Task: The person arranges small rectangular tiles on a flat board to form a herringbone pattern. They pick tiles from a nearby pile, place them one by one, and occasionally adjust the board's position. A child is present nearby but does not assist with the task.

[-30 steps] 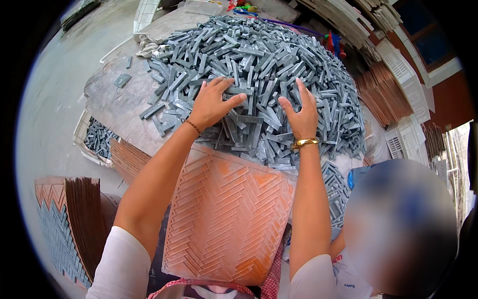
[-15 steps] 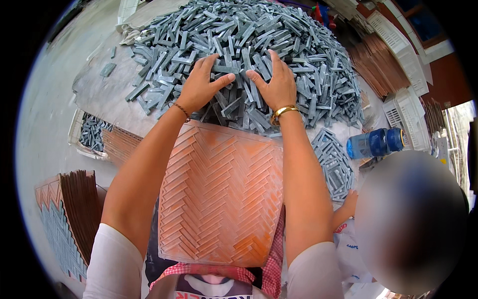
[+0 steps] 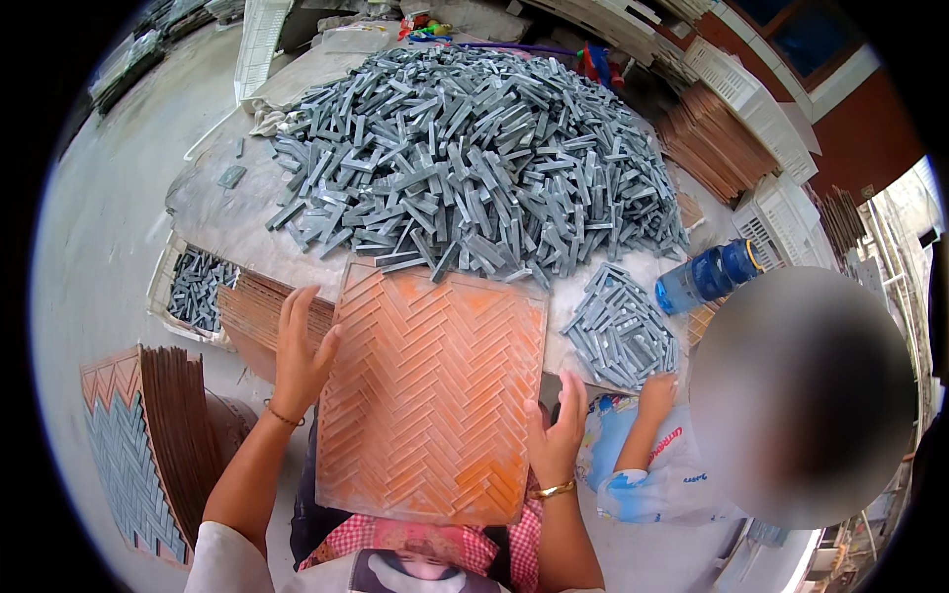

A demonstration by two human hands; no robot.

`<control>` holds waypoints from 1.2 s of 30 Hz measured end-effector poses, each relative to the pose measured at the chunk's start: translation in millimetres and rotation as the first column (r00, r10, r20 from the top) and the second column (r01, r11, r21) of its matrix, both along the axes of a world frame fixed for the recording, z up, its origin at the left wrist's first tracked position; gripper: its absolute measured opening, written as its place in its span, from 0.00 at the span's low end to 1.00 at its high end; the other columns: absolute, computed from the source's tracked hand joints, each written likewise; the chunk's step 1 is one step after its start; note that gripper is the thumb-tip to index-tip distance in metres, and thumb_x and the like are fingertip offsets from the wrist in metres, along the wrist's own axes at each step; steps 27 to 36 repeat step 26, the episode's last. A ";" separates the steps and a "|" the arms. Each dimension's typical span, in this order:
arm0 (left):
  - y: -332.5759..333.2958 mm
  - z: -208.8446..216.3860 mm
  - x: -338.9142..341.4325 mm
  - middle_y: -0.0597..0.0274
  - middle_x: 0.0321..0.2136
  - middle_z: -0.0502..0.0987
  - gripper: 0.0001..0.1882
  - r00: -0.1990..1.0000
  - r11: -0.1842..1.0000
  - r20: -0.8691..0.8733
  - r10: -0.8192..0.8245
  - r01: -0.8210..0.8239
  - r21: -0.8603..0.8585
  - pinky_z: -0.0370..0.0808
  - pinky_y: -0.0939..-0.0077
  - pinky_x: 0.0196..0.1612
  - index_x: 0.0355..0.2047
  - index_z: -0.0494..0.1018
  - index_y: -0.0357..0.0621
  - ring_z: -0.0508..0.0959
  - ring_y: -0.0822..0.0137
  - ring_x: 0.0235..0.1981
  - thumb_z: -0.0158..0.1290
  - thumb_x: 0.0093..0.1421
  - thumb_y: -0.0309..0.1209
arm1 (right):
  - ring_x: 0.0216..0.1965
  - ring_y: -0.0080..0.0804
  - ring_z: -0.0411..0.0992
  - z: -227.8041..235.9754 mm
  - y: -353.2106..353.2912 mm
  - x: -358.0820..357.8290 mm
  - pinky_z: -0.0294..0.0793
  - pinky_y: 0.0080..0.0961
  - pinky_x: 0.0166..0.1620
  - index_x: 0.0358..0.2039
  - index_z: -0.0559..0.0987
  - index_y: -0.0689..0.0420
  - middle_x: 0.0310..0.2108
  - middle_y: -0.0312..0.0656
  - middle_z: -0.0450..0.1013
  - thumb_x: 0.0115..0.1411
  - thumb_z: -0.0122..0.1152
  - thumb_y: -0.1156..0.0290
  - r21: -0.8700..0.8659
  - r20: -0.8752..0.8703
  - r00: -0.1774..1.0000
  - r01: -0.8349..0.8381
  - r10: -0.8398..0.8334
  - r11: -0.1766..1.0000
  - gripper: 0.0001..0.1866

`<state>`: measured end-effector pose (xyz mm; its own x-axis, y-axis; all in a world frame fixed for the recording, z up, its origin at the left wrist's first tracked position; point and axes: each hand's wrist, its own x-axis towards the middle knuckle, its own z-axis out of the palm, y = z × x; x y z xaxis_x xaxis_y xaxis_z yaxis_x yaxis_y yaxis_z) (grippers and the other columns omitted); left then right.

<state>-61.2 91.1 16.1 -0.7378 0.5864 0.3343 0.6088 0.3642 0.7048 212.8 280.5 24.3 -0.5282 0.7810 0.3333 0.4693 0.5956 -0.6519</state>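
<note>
An orange tray (image 3: 425,395) with herringbone grooves lies over my lap, its far edge against the table. Beside its left edge is my left hand (image 3: 304,346), fingers apart and holding nothing. My right hand (image 3: 558,430) is at the tray's right edge, also spread, with nothing in it. Whether either hand touches the rim I cannot tell. Beyond the tray rises a big heap of grey-green stone strips (image 3: 474,158); a few strips overlap the tray's far edge.
At right, a person's hand (image 3: 657,390) touches a smaller strip pile (image 3: 623,326), near a blue bottle (image 3: 707,277). At left stand a white crate of strips (image 3: 198,292), stacked brown trays (image 3: 267,316) and a strip-filled tray (image 3: 129,450). White crates (image 3: 756,104) stand far right.
Both hands have drawn back from the heap to the tray's two sides. Some strips now lie over the tray's far edge. The view has shifted, showing more beyond the heap.
</note>
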 end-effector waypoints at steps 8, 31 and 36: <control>-69.9 -42.0 70.1 0.58 0.45 0.73 0.23 0.778 0.980 0.616 -0.118 -0.007 0.197 0.66 0.77 0.52 0.54 0.63 0.31 0.71 0.71 0.46 0.49 0.57 0.23 | 0.30 0.23 0.63 -82.8 -57.9 83.8 0.66 0.25 0.34 0.33 0.71 0.64 0.26 0.36 0.67 0.63 0.53 0.68 -0.749 -0.168 0.985 -0.109 -0.028 0.653 0.10; -68.7 66.1 62.8 0.62 0.48 0.73 0.23 0.639 0.890 0.680 -0.360 0.016 0.456 0.65 0.81 0.53 0.55 0.63 0.27 0.71 0.74 0.48 0.46 0.58 0.19 | 0.31 0.20 0.67 57.2 -9.7 60.1 0.69 0.21 0.37 0.45 0.72 0.68 0.33 0.41 0.75 0.62 0.52 0.71 -0.619 -0.332 0.933 -0.327 0.140 0.714 0.14; -68.7 66.1 62.8 0.62 0.48 0.73 0.23 0.639 0.890 0.680 -0.360 0.016 0.456 0.65 0.81 0.53 0.55 0.63 0.27 0.71 0.74 0.48 0.46 0.58 0.19 | 0.31 0.20 0.67 57.2 -9.7 60.1 0.69 0.21 0.37 0.45 0.72 0.68 0.33 0.41 0.75 0.62 0.52 0.71 -0.619 -0.332 0.933 -0.327 0.140 0.714 0.14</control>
